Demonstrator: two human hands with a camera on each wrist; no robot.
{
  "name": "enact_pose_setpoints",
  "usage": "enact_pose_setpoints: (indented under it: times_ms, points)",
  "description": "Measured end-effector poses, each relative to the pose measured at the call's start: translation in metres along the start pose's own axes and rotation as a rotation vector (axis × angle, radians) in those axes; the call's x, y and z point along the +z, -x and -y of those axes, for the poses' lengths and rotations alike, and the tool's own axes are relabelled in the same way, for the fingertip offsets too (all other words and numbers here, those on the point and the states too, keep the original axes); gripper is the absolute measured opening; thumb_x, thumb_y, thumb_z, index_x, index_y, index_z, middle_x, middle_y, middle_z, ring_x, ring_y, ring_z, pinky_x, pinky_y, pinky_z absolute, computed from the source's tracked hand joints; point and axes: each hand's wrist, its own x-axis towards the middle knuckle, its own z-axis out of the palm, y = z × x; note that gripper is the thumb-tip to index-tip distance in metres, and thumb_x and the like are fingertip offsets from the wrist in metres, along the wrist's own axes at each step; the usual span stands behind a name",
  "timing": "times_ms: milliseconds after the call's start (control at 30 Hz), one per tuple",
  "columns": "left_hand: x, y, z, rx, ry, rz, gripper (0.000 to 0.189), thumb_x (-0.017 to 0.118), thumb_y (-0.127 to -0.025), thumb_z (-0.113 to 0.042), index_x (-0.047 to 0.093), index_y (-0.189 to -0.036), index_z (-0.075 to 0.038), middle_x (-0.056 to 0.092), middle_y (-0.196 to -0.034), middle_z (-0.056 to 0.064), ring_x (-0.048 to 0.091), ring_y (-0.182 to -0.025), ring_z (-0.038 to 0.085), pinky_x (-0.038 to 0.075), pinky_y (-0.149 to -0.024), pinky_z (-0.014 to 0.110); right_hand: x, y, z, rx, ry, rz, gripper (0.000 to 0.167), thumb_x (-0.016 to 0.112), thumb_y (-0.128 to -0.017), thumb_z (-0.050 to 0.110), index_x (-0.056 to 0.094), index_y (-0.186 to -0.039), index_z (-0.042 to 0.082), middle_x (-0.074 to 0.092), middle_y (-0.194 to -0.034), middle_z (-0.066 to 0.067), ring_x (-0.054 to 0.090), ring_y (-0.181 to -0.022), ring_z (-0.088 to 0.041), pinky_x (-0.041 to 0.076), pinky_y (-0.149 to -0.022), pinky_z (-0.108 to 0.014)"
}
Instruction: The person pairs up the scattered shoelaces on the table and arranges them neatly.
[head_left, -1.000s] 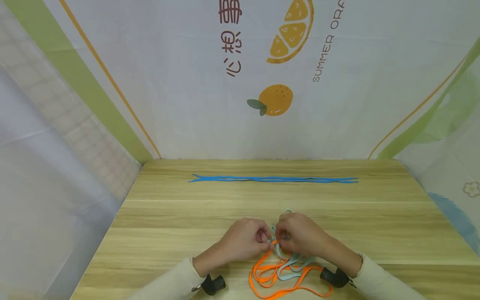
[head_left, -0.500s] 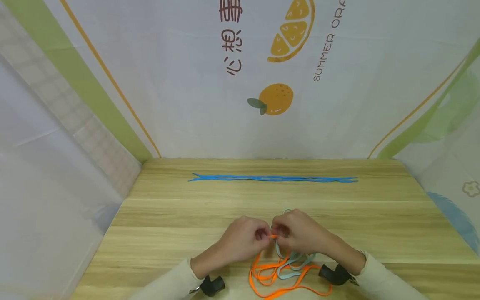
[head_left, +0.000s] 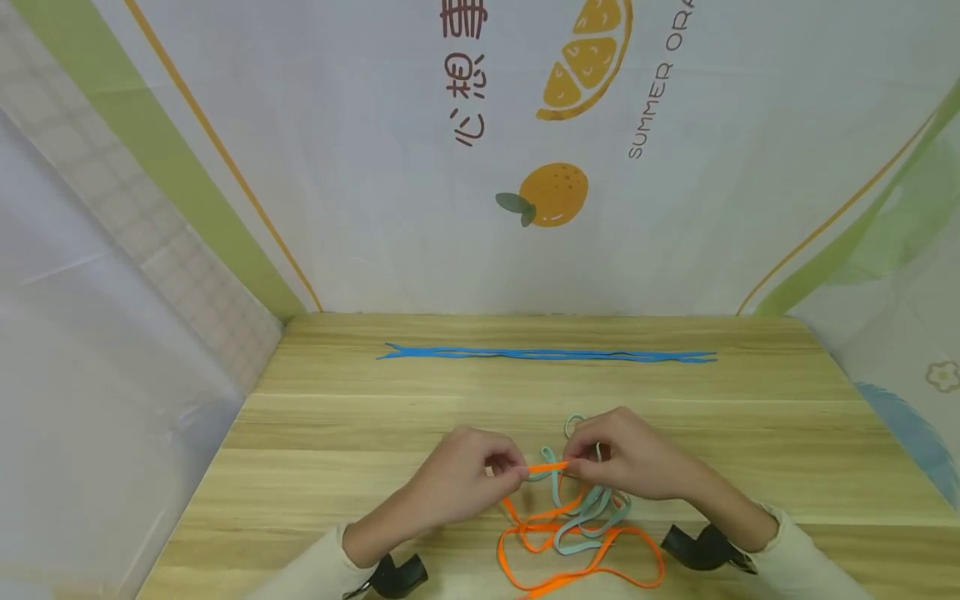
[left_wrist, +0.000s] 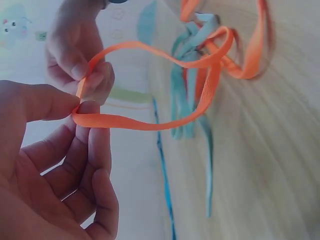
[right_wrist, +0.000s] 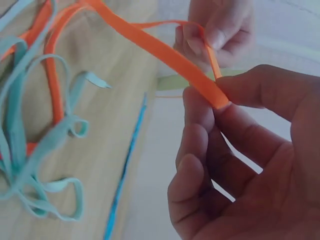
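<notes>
In the head view, lower centre, the left hand pinches a flat orange woven-fabric lace between thumb and fingertips; the right hand pinches it nearby, a short span stretched between them. Orange loops lie at bottom centre, intermingled with flat pale-green fabric lace. Long, thin blue laces lie straight across mid-frame on the light wood-grain table.
</notes>
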Motion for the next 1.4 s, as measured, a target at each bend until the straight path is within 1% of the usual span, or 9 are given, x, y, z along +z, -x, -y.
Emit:
enact_pose_setpoints:
  times_ms: [133,233,467,600,800,933,1200,1267,1400]
  points:
    - [-0.008,0.005,-0.004,-0.016,0.035,-0.009,0.012,0.076,-0.1,-0.011,0.082,-0.091,-0.016,0.069,-0.08,-0.021,0.064,-0.077,-0.001,0.057,-0.075,0.025,-0.011,0.005,0.004,-0.01,-0.022,-0.009,0.02,0.074,-0.106,0.007,0.081,-0.095,0.023,0.071,-0.084,0.012,0.056,-0.068,0.0,0.052,-0.057,-0.026]
    - [-0.014,0.007,-0.006,-0.024,0.045,-0.024,0.013,0.075,-0.101,-0.011,0.083,-0.093,-0.017,0.07,-0.082,-0.02,0.065,-0.078,0.001,0.058,-0.078,0.028,-0.019,0.009,0.007,-0.017,-0.012,-0.022,0.022,0.073,-0.106,0.006,0.081,-0.097,0.024,0.071,-0.086,0.013,0.059,-0.071,-0.002,0.053,-0.06,-0.027]
    - [-0.03,0.013,-0.001,-0.05,0.046,-0.064,0.014,0.074,-0.105,-0.017,0.083,-0.094,-0.02,0.071,-0.083,-0.02,0.067,-0.081,0.004,0.059,-0.083,0.034,-0.033,0.018,0.011,-0.002,-0.009,-0.06,0.027,0.074,-0.104,0.003,0.081,-0.098,0.028,0.072,-0.089,0.015,0.061,-0.073,-0.006,0.052,-0.058,-0.027]
    - [-0.04,0.017,0.0,-0.055,0.033,-0.095,0.014,0.075,-0.105,-0.019,0.082,-0.093,-0.023,0.072,-0.083,-0.019,0.068,-0.081,0.005,0.058,-0.08,0.032,-0.042,0.026,0.01,0.04,-0.027,-0.069,0.029,0.073,-0.105,0.002,0.08,-0.098,0.03,0.072,-0.088,0.013,0.062,-0.073,-0.008,0.052,-0.058,-0.028]
    - [-0.053,0.023,0.001,-0.071,0.017,-0.13,0.012,0.076,-0.104,-0.023,0.083,-0.094,-0.023,0.073,-0.083,-0.016,0.068,-0.081,0.006,0.056,-0.073,0.031,-0.055,0.042,0.011,0.115,-0.059,-0.085,0.031,0.068,-0.108,0.001,0.08,-0.099,0.028,0.075,-0.091,0.008,0.068,-0.08,-0.015,0.057,-0.069,-0.032]
    - [-0.06,0.027,0.0,-0.089,0.01,-0.138,0.011,0.078,-0.104,-0.024,0.083,-0.094,-0.023,0.073,-0.083,-0.014,0.068,-0.081,0.008,0.054,-0.068,0.03,-0.063,0.053,0.009,0.153,-0.054,-0.106,0.031,0.065,-0.109,0.002,0.08,-0.1,0.028,0.075,-0.093,0.008,0.068,-0.082,-0.016,0.056,-0.071,-0.033]
    - [-0.071,0.034,0.005,-0.121,0.006,-0.145,0.01,0.08,-0.102,-0.023,0.082,-0.093,-0.025,0.073,-0.083,-0.013,0.068,-0.082,0.009,0.055,-0.07,0.03,-0.081,0.08,0.001,0.226,-0.08,-0.139,0.031,0.06,-0.111,-0.002,0.079,-0.103,0.02,0.074,-0.095,0.002,0.07,-0.087,-0.02,0.059,-0.079,-0.032]
    - [-0.074,0.035,0.009,-0.135,-0.001,-0.149,0.01,0.08,-0.102,-0.022,0.082,-0.092,-0.025,0.073,-0.082,-0.014,0.068,-0.081,0.009,0.056,-0.073,0.031,-0.085,0.087,-0.002,0.262,-0.077,-0.151,0.03,0.059,-0.112,-0.001,0.08,-0.104,0.019,0.074,-0.096,0.0,0.071,-0.089,-0.02,0.059,-0.081,-0.031]
    - [-0.081,0.038,0.016,-0.187,-0.002,-0.149,0.009,0.08,-0.102,-0.023,0.083,-0.093,-0.024,0.073,-0.083,-0.014,0.069,-0.082,0.011,0.056,-0.076,0.032,-0.09,0.1,-0.01,0.347,-0.062,-0.162,0.028,0.057,-0.114,0.003,0.081,-0.107,0.017,0.075,-0.1,-0.002,0.073,-0.096,-0.022,0.059,-0.085,-0.03]
